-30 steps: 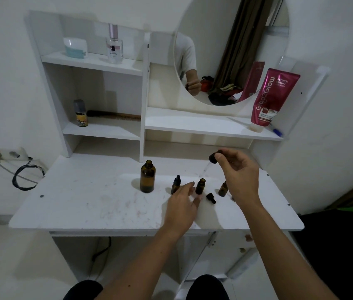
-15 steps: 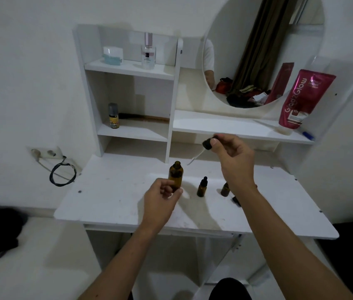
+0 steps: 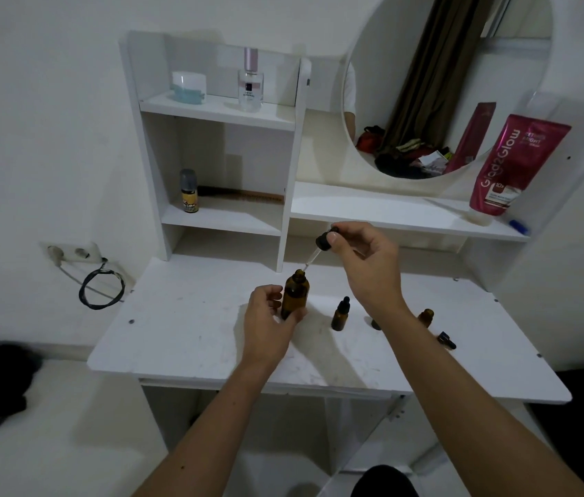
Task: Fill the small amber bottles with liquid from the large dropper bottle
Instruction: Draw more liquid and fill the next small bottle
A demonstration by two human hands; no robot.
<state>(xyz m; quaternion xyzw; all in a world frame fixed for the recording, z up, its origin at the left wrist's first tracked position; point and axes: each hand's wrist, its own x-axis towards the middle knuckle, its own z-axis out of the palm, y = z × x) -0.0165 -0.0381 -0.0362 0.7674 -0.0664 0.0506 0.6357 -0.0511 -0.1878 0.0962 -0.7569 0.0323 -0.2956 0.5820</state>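
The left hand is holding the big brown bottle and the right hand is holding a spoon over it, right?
Not quite. The head view shows the right hand holding a dropper, not a spoon, with its glass tip at the bottle's mouth. The left hand does hold the large amber bottle.

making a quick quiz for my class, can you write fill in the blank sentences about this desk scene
1. The right hand pinches the black bulb of the ____.
2. The left hand steadies the large amber bottle, which has no ____ on it.
3. The small amber bottle beside it wears a ____ dropper top.
4. The pink tube leans by the round ____.

Missing words: dropper; cap; black; mirror
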